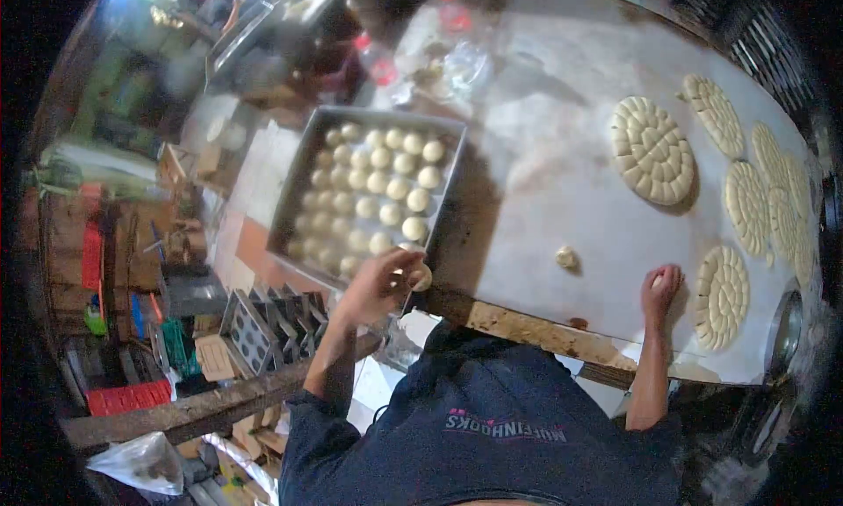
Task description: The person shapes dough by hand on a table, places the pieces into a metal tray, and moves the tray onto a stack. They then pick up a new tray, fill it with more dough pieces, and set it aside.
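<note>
My left hand (385,282) is at the near right corner of a square metal tray (299,177), its fingers closed on a pale dough ball (421,278). Rows of round dough balls (397,189) fill much of the tray. My right hand (662,288) rests curled on the table beside a scored dough disc (723,297); whatever is under its fingers is hidden. A small dough lump (567,258) lies on the table to the left of that hand.
Several more scored dough discs (652,150) lie on the right of the worktable (536,208). Two bottles with red caps (379,65) and a clear plastic bag (466,67) stand beyond the tray. Metal pans (255,335) are stacked at lower left.
</note>
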`<action>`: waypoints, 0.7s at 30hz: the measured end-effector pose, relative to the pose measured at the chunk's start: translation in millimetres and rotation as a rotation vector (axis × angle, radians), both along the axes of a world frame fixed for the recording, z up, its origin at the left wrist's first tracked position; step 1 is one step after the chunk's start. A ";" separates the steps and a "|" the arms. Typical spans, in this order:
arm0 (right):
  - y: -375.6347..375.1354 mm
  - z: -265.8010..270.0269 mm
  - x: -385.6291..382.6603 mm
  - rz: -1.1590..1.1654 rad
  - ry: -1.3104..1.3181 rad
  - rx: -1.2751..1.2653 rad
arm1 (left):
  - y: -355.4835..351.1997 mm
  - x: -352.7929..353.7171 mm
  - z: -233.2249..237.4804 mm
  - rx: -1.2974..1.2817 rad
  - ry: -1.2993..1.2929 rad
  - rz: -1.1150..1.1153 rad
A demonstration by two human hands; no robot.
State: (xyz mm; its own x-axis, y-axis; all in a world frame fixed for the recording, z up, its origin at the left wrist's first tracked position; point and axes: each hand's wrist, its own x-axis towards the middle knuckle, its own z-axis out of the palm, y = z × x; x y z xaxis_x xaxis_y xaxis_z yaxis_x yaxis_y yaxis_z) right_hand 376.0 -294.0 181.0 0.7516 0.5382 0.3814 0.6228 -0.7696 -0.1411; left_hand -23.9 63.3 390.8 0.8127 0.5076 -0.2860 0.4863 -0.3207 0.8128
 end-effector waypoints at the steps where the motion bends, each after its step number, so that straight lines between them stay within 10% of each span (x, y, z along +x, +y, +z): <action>1: 15.2 -4.3 12.5 -0.057 0.009 0.088 | 6.2 -12.3 -5.4 -0.081 -0.045 0.066; 5: 72.8 -44.4 16.5 -0.416 -0.030 0.212 | 44.8 -49.0 -14.5 -0.010 -0.099 0.115; 12: 42.9 -14.6 -27.1 0.010 0.048 0.093 | 123.6 -75.4 -64.7 0.548 -0.218 0.235; 15: 52.2 48.2 -21.4 -0.495 1.258 0.233 | 129.1 -66.0 -110.7 0.422 -0.181 0.122; 16: 65.3 66.2 -43.4 -0.508 1.240 0.223 | 131.0 -65.1 -124.3 0.484 -0.164 0.033; 21: 202.8 164.9 -198.0 0.362 0.879 0.119 | 123.5 -73.2 -100.0 0.459 -0.137 0.090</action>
